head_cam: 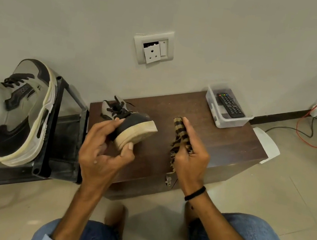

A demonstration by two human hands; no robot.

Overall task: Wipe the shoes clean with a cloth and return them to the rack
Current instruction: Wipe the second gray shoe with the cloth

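Observation:
My left hand (104, 148) grips a small dark shoe (131, 122) with a cream sole and black laces, tilted on its side above the brown wooden box (223, 144). A striped brown and tan cloth (179, 138) is bunched in my right hand (191, 157), which hovers to the right of the shoe, a short gap apart. On the black rack (52, 128) at the left stands a larger grey and black sneaker (17, 112) with a white sole.
A clear plastic tub (227, 110) holding a remote control sits at the box's back right corner. A wall socket (153, 48) is above. Orange and green cables (311, 134) run over the tiled floor at right. My knees are in jeans below.

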